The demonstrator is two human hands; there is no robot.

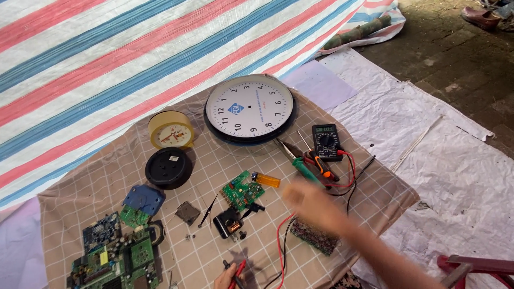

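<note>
Motion blur hid whether right hand (308, 200) was clenched above green screwdriver (304, 168), left hand (227, 278) gripped red probe (239, 270); hasty sweep could likely snag leads (279, 246), dragging multimeter (327, 142) beyond.

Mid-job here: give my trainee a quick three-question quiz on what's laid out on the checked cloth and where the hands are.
1. True or false: the large white wall clock lies face up on the checked cloth.
2. Which thing lies just right of the small green circuit board? A) orange lighter B) yellow alarm clock C) multimeter
3. Fill in: the left hand, at the bottom edge, holds a red ____.

Key
1. True.
2. A, the orange lighter. The yellow alarm clock and the multimeter lie farther off.
3. Probe. The right hand is blurred above the cloth; its grip cannot be told.
</note>
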